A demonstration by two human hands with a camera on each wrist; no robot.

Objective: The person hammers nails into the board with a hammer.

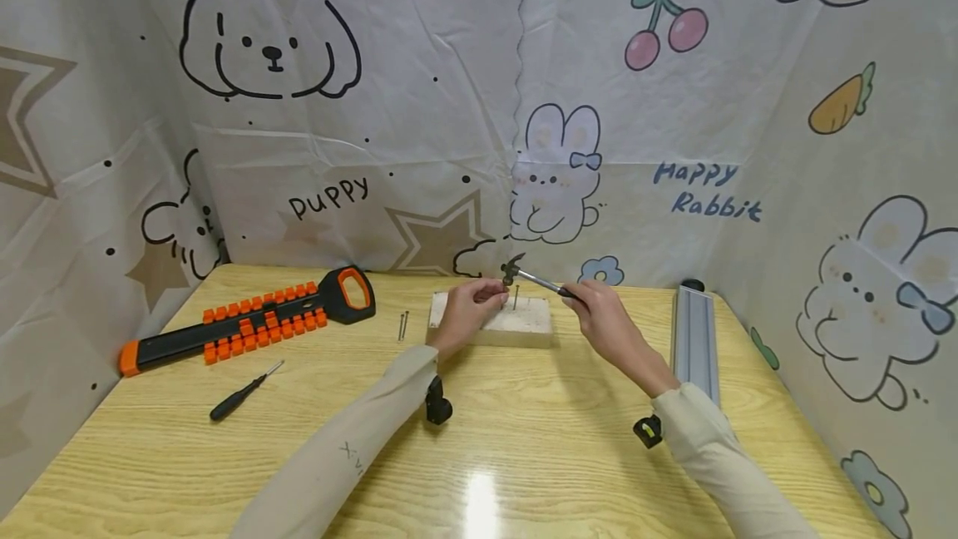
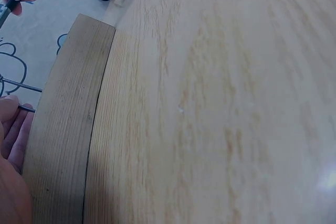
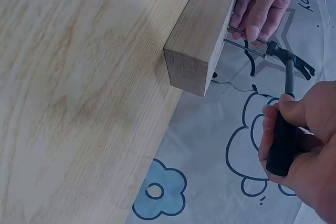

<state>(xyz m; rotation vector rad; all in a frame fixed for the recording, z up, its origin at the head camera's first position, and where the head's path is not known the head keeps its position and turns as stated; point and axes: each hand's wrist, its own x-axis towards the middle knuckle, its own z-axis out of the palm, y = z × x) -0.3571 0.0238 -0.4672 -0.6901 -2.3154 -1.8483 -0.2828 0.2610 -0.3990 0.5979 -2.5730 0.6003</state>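
Note:
A pale wooden block (image 1: 516, 338) lies on the table, with two nails standing up from its top. My left hand (image 1: 466, 316) is at the block's top and pinches one nail (image 3: 239, 31) between thumb and fingers. The other nail (image 1: 516, 298) stands free just beside it. My right hand (image 1: 612, 329) grips the dark handle of a small claw hammer (image 3: 284, 55). The hammer's striking face is right at the head of the pinched nail in the right wrist view, its claw pointing away. In the left wrist view the block (image 2: 71, 114) hides the lower left fingers.
Two loose nails (image 1: 402, 326) lie left of the block. Farther left are a black-and-orange tool rack (image 1: 262, 318) and a screwdriver (image 1: 245, 392). A long grey metal case (image 1: 696, 339) lies at the right edge. Printed cloth (image 1: 449, 106) hangs behind the table.

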